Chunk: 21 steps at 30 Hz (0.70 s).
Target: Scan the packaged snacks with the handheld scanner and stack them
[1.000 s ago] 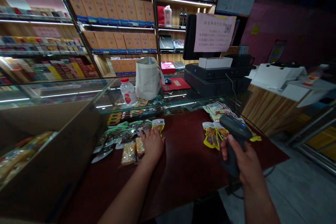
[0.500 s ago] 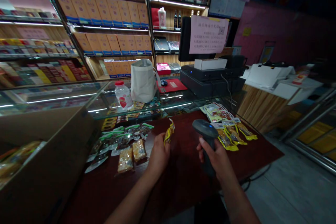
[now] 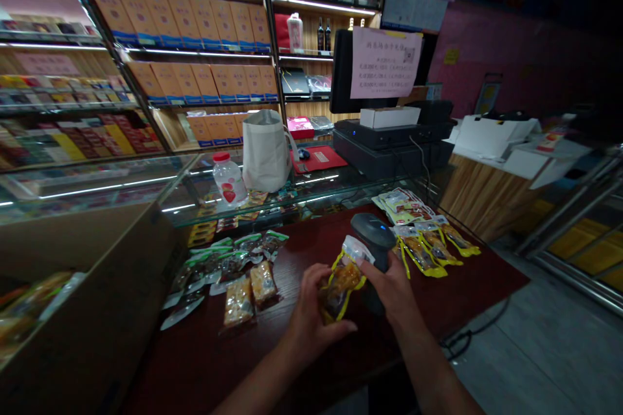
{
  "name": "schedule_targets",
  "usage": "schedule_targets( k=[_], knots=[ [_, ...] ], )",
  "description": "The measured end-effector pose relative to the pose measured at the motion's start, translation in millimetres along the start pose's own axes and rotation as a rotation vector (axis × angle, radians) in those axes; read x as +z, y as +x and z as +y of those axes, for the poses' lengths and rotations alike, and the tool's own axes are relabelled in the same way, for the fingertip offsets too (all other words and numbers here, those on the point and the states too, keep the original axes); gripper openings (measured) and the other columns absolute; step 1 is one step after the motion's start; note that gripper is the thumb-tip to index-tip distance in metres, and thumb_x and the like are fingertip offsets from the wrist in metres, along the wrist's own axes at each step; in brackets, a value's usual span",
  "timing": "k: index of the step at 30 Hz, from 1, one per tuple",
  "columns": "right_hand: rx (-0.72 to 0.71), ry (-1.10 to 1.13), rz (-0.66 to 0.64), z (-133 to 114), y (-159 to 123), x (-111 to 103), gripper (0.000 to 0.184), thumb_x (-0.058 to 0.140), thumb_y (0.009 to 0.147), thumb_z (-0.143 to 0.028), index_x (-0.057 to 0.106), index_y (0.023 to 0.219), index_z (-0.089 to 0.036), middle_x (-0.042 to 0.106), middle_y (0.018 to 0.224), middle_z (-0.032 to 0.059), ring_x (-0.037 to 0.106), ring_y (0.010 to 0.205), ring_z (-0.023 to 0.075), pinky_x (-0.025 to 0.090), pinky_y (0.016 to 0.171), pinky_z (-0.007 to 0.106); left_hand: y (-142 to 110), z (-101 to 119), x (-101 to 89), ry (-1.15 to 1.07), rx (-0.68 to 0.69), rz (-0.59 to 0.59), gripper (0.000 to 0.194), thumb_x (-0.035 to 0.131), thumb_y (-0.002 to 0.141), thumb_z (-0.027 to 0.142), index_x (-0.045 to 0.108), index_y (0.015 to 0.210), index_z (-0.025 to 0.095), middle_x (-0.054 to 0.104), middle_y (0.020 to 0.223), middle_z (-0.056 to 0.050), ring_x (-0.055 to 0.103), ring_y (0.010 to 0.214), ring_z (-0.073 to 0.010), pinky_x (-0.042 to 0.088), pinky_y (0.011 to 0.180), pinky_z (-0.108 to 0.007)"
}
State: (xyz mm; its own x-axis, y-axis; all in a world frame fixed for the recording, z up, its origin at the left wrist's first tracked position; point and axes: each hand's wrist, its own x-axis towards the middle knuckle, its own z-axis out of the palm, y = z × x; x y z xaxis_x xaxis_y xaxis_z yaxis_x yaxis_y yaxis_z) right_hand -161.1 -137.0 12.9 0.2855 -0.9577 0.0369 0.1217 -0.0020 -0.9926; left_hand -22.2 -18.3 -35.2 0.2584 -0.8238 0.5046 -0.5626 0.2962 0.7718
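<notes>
My left hand is shut on a vacuum-sealed snack packet with a yellow border, held up over the dark red wooden counter. My right hand grips a black handheld barcode scanner, and its fingertips touch the packet's white top edge. The scanner's lower handle is mostly hidden by the hand. More yellow packets lie in a row to the right. Green-topped packets and tan snack packets lie to the left.
A glass display case runs behind the counter, with a white tote bag and a plastic bottle on top. A cash register stands beyond. A cardboard box fills the left foreground. A stack of packets lies against the glass.
My left hand has moved right and brought the yellow packet up against my right hand. The scanner has shifted left with my right hand, and the packet now lies broad side up.
</notes>
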Motion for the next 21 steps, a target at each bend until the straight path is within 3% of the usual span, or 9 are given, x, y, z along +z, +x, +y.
schedule_targets(
  k=[2, 4, 7, 10, 14, 18, 21],
  knots=[
    [0.008, 0.043, -0.006, 2.9, 2.1, -2.6, 0.052, 0.081, 0.063, -0.040, 0.064, 0.105, -0.015, 0.071, 0.094, 0.0051, 0.065, 0.085, 0.0224, 0.051, 0.076, 0.031, 4.8, -1.0, -1.4, -0.389, -0.242, -0.060, 0.084, 0.076, 0.071, 0.052, 0.037, 0.138, 0.021, 0.053, 0.128, -0.016, 0.056, 0.116, -0.0271, 0.046, 0.097, -0.040],
    [0.021, 0.101, -0.024, 4.0, 2.4, -4.1, 0.055, 0.083, 0.061, -0.042, 0.063, 0.105, -0.015, 0.071, 0.095, 0.0054, 0.065, 0.084, 0.0224, 0.052, 0.075, 0.032, 9.3, 0.2, -4.1, -0.685, -0.493, -0.139, 0.069, 0.074, 0.075, 0.051, 0.049, 0.130, 0.018, 0.062, 0.117, -0.013, 0.063, 0.102, -0.0221, 0.049, 0.090, -0.034],
    [0.040, 0.195, -0.055, 3.3, -0.2, -3.1, 0.055, 0.084, 0.059, -0.044, 0.063, 0.102, -0.016, 0.071, 0.095, 0.0054, 0.066, 0.082, 0.0212, 0.052, 0.075, 0.031, 12.6, 4.6, -10.2, -0.877, -0.697, -0.241, 0.050, 0.085, 0.064, 0.041, 0.067, 0.102, 0.014, 0.069, 0.102, -0.010, 0.065, 0.083, -0.0163, 0.049, 0.079, -0.026],
    [0.065, 0.266, -0.070, 1.3, -3.2, 0.0, 0.051, 0.084, 0.060, -0.044, 0.063, 0.098, -0.016, 0.071, 0.090, 0.0039, 0.066, 0.079, 0.0200, 0.052, 0.074, 0.030, 12.8, 8.4, -16.9, -0.941, -0.739, -0.281, 0.043, 0.089, 0.057, 0.034, 0.070, 0.090, 0.014, 0.070, 0.091, -0.008, 0.064, 0.074, -0.0137, 0.049, 0.074, -0.025],
    [0.102, 0.301, -0.066, -2.9, -3.1, 2.7, 0.051, 0.084, 0.061, -0.044, 0.063, 0.097, -0.016, 0.071, 0.086, 0.0030, 0.067, 0.075, 0.0189, 0.053, 0.070, 0.028, 13.8, 7.5, -23.7, -0.968, -0.778, -0.290, 0.045, 0.091, 0.054, 0.031, 0.070, 0.090, 0.013, 0.071, 0.088, -0.008, 0.065, 0.073, -0.0140, 0.049, 0.074, -0.025],
    [0.104, 0.264, -0.074, -8.3, -0.2, 3.5, 0.054, 0.084, 0.061, -0.047, 0.062, 0.098, -0.014, 0.064, 0.065, -0.0005, 0.055, 0.051, 0.0123, 0.046, 0.048, 0.022, 15.9, 2.4, -26.1, -0.954, -0.838, -0.163, 0.043, 0.093, 0.048, 0.028, 0.066, 0.077, 0.012, 0.068, 0.075, -0.005, 0.062, 0.063, -0.0116, 0.047, 0.064, -0.022],
    [0.068, 0.210, -0.070, -11.8, 0.7, 4.0, 0.056, 0.082, 0.064, -0.050, 0.060, 0.100, -0.013, 0.057, 0.053, -0.0036, 0.047, 0.043, 0.0092, 0.040, 0.042, 0.019, 17.5, -0.8, -24.7, -0.917, -0.853, -0.053, 0.043, 0.092, 0.048, 0.031, 0.063, 0.071, 0.011, 0.066, 0.069, -0.004, 0.059, 0.058, -0.0106, 0.046, 0.060, -0.022]
  ],
)
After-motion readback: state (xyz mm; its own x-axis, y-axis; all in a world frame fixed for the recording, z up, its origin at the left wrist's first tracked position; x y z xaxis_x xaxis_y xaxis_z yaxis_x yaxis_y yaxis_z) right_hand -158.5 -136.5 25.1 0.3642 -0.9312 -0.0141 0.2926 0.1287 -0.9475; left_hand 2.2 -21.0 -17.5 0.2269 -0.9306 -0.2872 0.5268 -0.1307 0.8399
